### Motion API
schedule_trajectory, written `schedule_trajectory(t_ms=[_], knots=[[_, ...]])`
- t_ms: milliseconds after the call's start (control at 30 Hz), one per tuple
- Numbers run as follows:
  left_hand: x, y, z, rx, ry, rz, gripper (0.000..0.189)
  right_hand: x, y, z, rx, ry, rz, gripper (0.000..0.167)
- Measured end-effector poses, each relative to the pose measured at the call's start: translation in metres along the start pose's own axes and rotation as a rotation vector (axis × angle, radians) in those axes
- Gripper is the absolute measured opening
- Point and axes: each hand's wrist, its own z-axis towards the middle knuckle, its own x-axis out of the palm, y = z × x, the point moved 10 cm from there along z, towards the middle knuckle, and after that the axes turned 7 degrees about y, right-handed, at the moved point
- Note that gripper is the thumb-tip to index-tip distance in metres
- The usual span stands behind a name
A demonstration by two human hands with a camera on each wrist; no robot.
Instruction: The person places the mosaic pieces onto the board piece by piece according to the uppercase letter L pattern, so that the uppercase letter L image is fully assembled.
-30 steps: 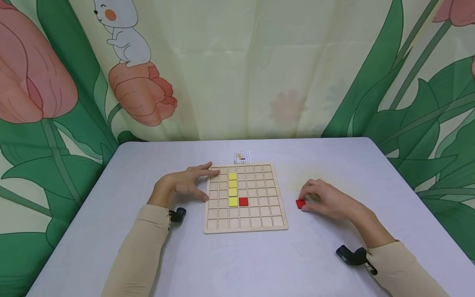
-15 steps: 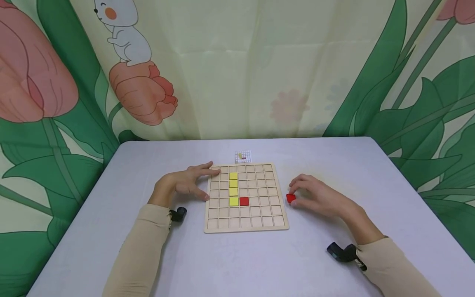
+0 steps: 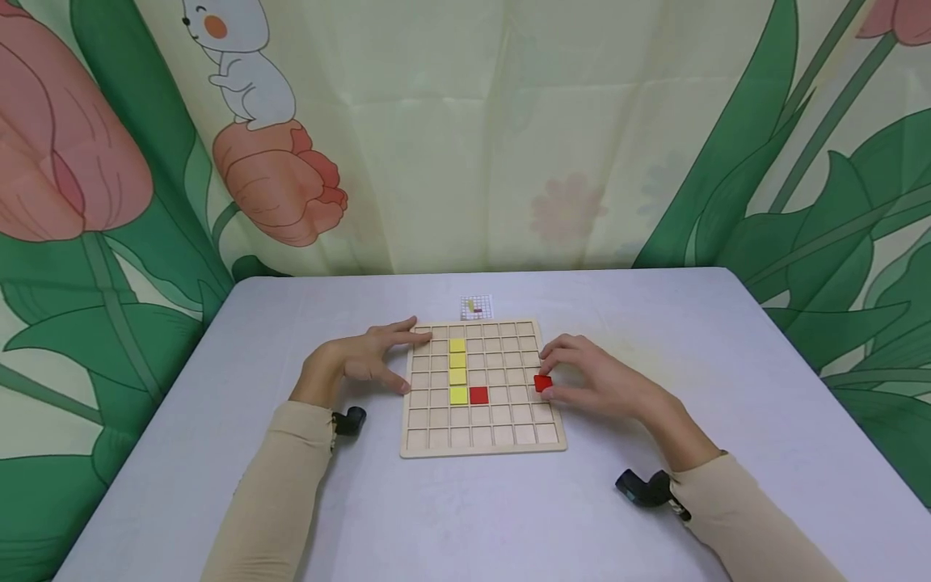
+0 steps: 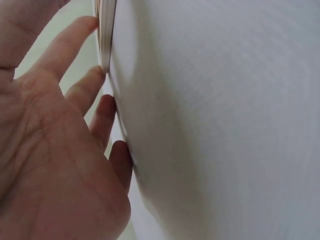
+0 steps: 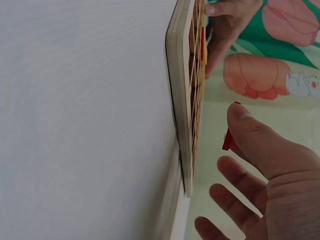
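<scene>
A wooden grid board (image 3: 482, 449) lies on the table, with several yellow square tiles (image 3: 457, 377) in one column and a red tile (image 3: 478, 395) beside the lowest. My left hand (image 3: 367, 356) rests at the board's left edge, fingers spread and straight; in the left wrist view, fingertips (image 4: 92, 22) touch the board's side. Between thumb and fingers, my right hand (image 3: 600, 378) pinches another red square tile (image 3: 542, 383), over the board's right edge. The right wrist view shows this tile raised off the board, its other fingers loosely spread.
A small card (image 3: 476, 307) printed with a coloured grid pattern lies just behind the board. The table (image 3: 465, 517) has a white cloth. A curtain (image 3: 451, 162) with tulips and a white animal hangs behind it.
My right hand has carried the pinched red tile leftward from the open table to above the board's right edge. The left hand and the board have stayed in place.
</scene>
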Motion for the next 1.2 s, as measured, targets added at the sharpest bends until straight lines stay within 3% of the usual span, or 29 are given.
schedule_trajectory(t_ms=[467,1200], knots=[[-0.001,0.001,-0.001,0.001,-0.004,-0.005,0.099,0.019,0.021,0.027,-0.017,0.048,-0.013,0.016],[-0.001,-0.002,-0.001,0.008,-0.002,0.003,0.099,0.040,0.033,0.049,-0.032,0.106,-0.075,0.014]])
